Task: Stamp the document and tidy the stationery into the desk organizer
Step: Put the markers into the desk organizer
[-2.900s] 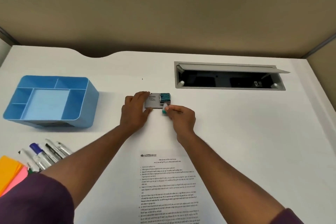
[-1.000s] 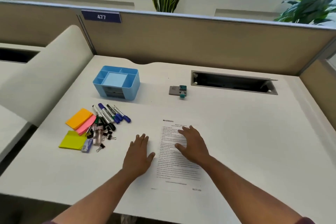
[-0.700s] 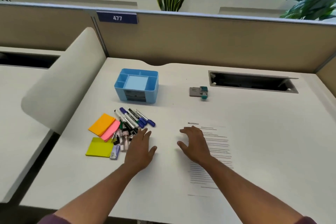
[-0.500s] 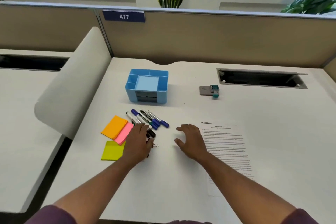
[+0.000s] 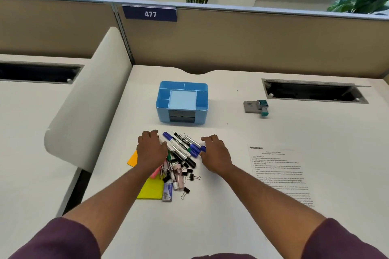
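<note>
Several markers (image 5: 182, 147) lie in a loose pile on the white desk, just in front of the blue desk organizer (image 5: 182, 119). My left hand (image 5: 150, 151) rests palm down at the pile's left side, over the orange and pink sticky notes (image 5: 132, 160). My right hand (image 5: 215, 153) is at the pile's right side, fingertips touching the blue marker caps. Neither hand holds anything. Yellow sticky notes (image 5: 151, 191), black binder clips (image 5: 189, 176) and small tubes lie nearer me. The printed document (image 5: 280, 174) lies to the right. The stamp and its grey pad (image 5: 256, 107) sit far right of the organizer.
An open cable tray (image 5: 313, 91) is recessed in the desk at the back right. A curved white divider (image 5: 84, 107) borders the desk on the left, with a tan partition (image 5: 252, 42) behind.
My view swung left from the stamp pad and document to the stationery pile. Both hands left the paper and moved left, now flanking the markers.
</note>
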`<state>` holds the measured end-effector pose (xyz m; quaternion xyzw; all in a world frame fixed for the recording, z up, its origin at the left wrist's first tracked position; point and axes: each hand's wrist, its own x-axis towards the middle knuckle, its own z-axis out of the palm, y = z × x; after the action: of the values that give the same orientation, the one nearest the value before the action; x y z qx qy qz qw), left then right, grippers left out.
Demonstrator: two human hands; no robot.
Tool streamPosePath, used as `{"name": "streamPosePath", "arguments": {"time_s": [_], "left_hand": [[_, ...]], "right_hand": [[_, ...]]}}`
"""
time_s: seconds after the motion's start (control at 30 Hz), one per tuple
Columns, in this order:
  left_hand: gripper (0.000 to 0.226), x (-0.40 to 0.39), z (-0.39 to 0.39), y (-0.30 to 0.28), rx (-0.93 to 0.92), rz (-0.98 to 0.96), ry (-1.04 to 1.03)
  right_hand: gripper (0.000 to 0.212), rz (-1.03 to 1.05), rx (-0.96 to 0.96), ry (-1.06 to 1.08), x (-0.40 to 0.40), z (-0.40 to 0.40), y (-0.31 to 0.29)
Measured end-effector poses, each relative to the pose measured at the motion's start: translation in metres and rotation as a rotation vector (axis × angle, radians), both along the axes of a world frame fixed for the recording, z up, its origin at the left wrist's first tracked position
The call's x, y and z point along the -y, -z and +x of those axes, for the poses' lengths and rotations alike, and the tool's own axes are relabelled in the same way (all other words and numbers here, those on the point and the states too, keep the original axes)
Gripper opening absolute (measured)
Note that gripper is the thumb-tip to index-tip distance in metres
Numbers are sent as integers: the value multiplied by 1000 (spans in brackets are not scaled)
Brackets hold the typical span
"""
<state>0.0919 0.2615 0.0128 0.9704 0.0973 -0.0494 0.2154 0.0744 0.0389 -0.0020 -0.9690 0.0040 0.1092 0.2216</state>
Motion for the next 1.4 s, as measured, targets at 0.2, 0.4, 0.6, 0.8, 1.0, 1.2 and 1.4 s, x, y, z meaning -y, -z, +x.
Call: {"name": "streamPosePath", "arguments": {"time_s": [0.2, 0.4, 0.6, 0.8, 1.0, 1.2, 1.4], "left_hand": [[43, -12, 28, 15, -108, -95, -44], [37, -13, 41, 23, -143, -270, -165], [37, -13, 44, 24, -154, -298, -206], [39, -5, 38, 13, 62, 1, -8], [45, 17, 47, 7, 18, 38, 205], [42, 19, 48, 12, -37, 81, 264], [45, 19, 49, 15, -33, 87, 262]], "right_hand": [[42, -55, 10, 15, 5, 9, 17], [22, 296, 108, 247, 9, 13, 12], [19, 766, 297, 572, 9, 15, -25], [17, 632, 407, 308, 3, 25, -38], [13, 639, 305, 353, -12, 22, -14], [26, 439, 159, 238, -12, 3, 14], [55, 83, 106, -54, -19, 3, 20]]}}
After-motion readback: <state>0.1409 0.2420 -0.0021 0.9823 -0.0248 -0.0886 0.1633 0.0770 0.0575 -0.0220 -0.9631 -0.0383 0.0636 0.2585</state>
